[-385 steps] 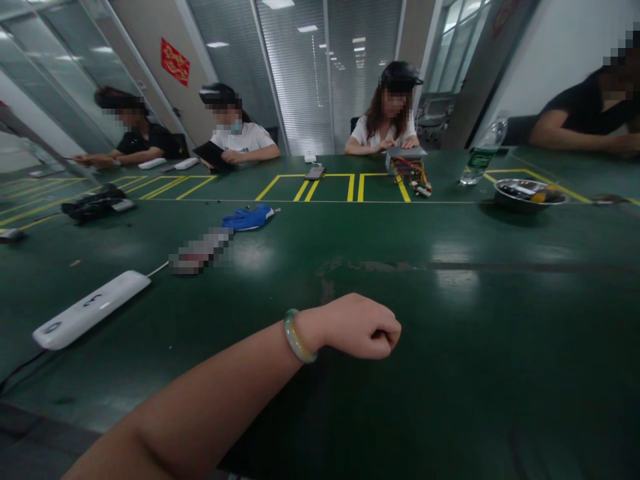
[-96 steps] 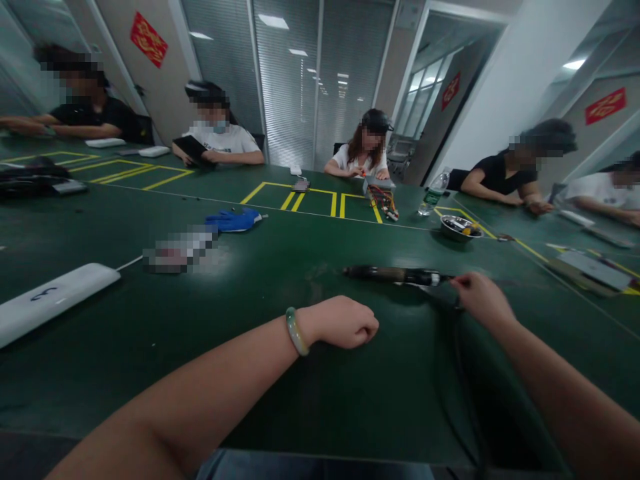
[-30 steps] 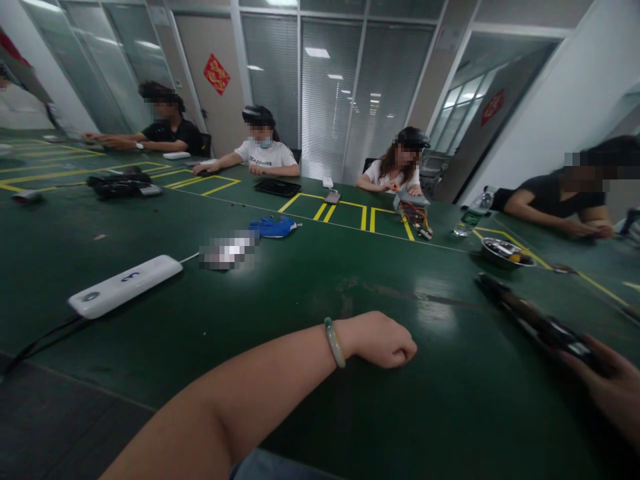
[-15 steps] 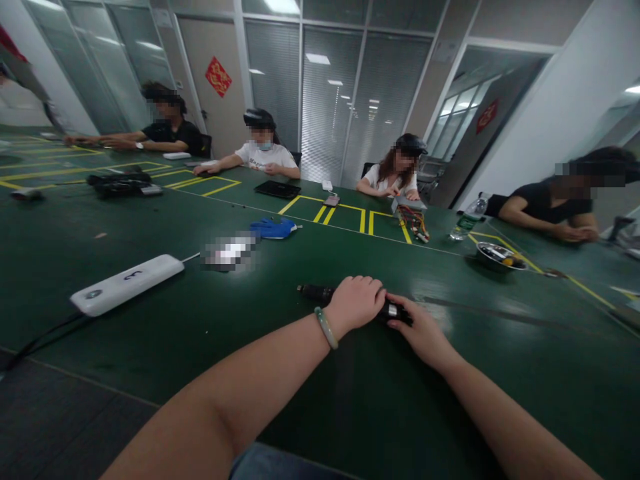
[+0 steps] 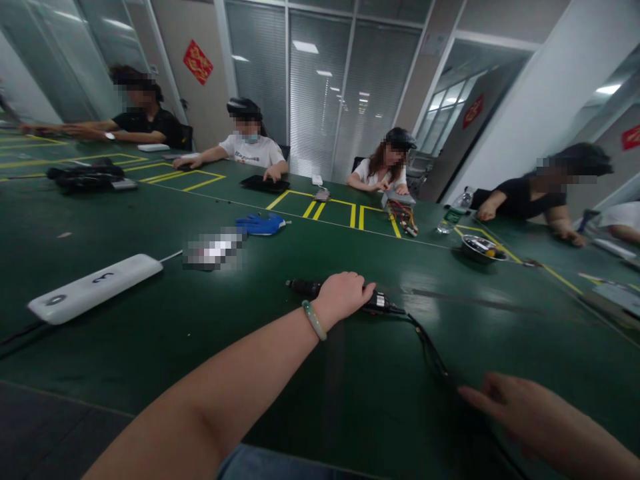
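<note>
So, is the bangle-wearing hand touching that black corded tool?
Touching: the head view shows the left hand lying over the black corded tool, visible either side.

Electronics assembly rm: long green workbench (image 5: pixel 125 353), yellow tape bays (image 5: pixel 310 210), loose wire harness (image 5: pixel 403 217), glass/blind partitions (image 5: pixel 315 100).

Free green table (image 5: pixel 380 407) lies before my right hand (image 5: pixel 520 408) up to the black cord (image 5: pixel 429 350); beyond it, the tool (image 5: pixel 385 304) under my left hand (image 5: pixel 344 299) blocks the way. The white power strip (image 5: pixel 95 288) sits well off to my left.

Here's the black corded electric screwdriver (image 5: pixel 381 303) lying flat on the desk (image 5: pixel 350 400), left hand (image 5: pixel 345 298) closed over its middle, cord (image 5: pixel 427 350) trailing off toward the lower right
</note>
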The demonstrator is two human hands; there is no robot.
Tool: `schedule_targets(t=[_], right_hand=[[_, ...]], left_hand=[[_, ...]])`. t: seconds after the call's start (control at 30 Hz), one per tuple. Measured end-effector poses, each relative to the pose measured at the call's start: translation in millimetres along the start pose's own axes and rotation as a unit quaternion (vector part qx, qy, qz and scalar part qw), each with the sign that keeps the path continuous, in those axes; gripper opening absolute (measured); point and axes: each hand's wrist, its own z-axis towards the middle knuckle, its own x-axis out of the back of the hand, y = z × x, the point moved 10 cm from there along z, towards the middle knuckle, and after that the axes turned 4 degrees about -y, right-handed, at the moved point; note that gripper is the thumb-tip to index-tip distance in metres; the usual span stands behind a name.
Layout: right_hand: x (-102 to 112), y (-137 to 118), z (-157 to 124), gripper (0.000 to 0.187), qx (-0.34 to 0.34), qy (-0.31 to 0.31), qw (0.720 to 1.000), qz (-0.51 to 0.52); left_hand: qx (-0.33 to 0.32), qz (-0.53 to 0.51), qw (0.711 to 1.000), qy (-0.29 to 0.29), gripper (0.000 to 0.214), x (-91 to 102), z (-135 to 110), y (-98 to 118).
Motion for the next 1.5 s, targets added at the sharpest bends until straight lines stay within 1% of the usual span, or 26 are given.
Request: schedule_targets(t=[0.07,0.1,0.13,0.17,0.2,0.27,0.33,0.37,0.43,0.5,0.53,0.63,0.73,0.8,0.87,0.9,0.97,1.03,1.07,1.13,1.17,1.23,1.27,1.33,1.43,1.5], right_hand=[[-30.6,-8.5,-21.9,0.038,0.015,-0.101,0.994,0.026],[-46.2,-18.6,-31.7,0.032,0.022,-0.157,0.986,0.049],[-57.6,-31.3,-39.5,0.025,0.029,-0.199,0.977,0.076],[-63.9,-45.2,-44.1,0.02,0.035,-0.222,0.969,0.1],[-65.6,-59.8,-45.6,0.016,0.045,-0.228,0.965,0.119],[-61.0,-87.8,-42.4,0.017,0.074,-0.219,0.963,0.137],[-49.3,-109.3,-33.0,0.026,0.106,-0.188,0.971,0.101],[-39.5,-116.1,-25.5,0.032,0.116,-0.154,0.979,0.061],[-12.7,-123.2,-7.0,0.041,0.117,-0.053,0.991,-0.037],[13.4,-122.3,12.9,0.046,0.094,0.038,0.99,-0.102],[21.5,-119.6,23.2,0.048,0.079,0.06,0.988,-0.118],[26.2,-111.9,50.8,0.053,0.063,0.053,0.985,-0.149],[20.4,-110.2,63.3,0.051,0.076,0.04,0.985,-0.149],[14.3,-112.2,63.7,0.042,0.1,0.032,0.988,-0.116],[9.3,-116.5,60.9,0.032,0.14,0.024,0.988,-0.065],[8.5,-118.5,59.2,0.028,0.163,0.022,0.986,-0.037],[8.1,-120.7,57.2,0.024,0.205,0.011,0.978,0.028],[2.2,-118.7,59.4,0.025,0.225,-0.043,0.966,0.12],[-3.1,-116.9,61.8,0.026,0.223,-0.083,0.955,0.175],[-15.0,-113.7,66.9,0.028,0.204,-0.159,0.921,0.29],[-19.9,-112.9,69.4,0.029,0.192,-0.183,0.902,0.341],[-26.3,-113.5,74.1,0.03,0.179,-0.201,0.865,0.424],[-27.8,-114.3,76.3,0.031,0.178,-0.196,0.85,0.455],[-27.7,-114.1,80.4,0.032,0.182,-0.159,0.834,0.495],[-21.8,-110.7,83.2,0.031,0.204,-0.075,0.828,0.516],[-17.9,-107.7,83.9,0.028,0.218,-0.03,0.838,0.499]], left_hand=[[-0.002,0.01,1.0,0.011,0.056,0.9,0.3,1.1],[-0.004,0.014,1.0,0.017,0.055,1.4,0.5,2.0],[-0.01,0.017,1.0,0.02,0.053,1.1,1.0,3.6],[-0.008,0.021,0.999,0.029,0.052,2.0,1.4,3.8],[-0.01,0.026,0.999,0.038,0.05,2.9,1.9,4.5],[-0.02,0.035,0.998,0.054,0.046,4.9,2.9,6.7],[-0.035,0.045,0.996,0.068,0.041,7.7,3.5,9.4],[-0.039,0.051,0.995,0.072,0.04,9.4,3.7,9.9],[-0.051,0.059,0.995,0.066,0.038,11.5,3.6,12.3],[-0.06,0.06,0.994,0.062,0.037,15.3,2.4,16.4],[-0.064,0.056,0.995,0.06,0.037,17.4,1.2,19.6],[-0.083,0.032,0.995,0.043,0.039,19.3,-3.6,34.4],[-0.097,0.01,0.995,0.014,0.038,11.5,-8.8,50.5],[-0.097,-0.004,0.995,-0.007,0.047,2.3,-10.7,56.7],[-0.1,-0.007,0.995,-0.026,0.058,-6.8,-11.5,60.2],[-0.109,-0.006,0.993,-0.035,0.059,-10.5,-11.7,62.1],[-0.136,-0.004,0.989,-0.05,0.053,-15.6,-11.7,66.3],[-0.16,-0.003,0.985,-0.06,0.046,-17.2,-11.2,69.6],[-0.168,-0.003,0.984,-0.063,0.044,-17.1,-10.7,70.6],[-0.18,-0.002,0.981,-0.069,0.042,-16.5,-9.8,72.1],[-0.185,-0.003,0.98,-0.072,0.042,-16.2,-9.5,72.8],[-0.194,-0.002,0.978,-0.074,0.042,-15.8,-8.8,73.1],[-0.196,0.001,0.978,-0.074,0.042,-15.6,-8.3,72.3],[-0.194,0.011,0.978,-0.071,0.042,-15.1,-6.7,69.0],[-0.187,0.027,0.98,-0.066,0.041,-14.0,-4.3,63.4],[-0.185,0.03,0.98,-0.066,0.039,-13.8,-4.0,62.5]])
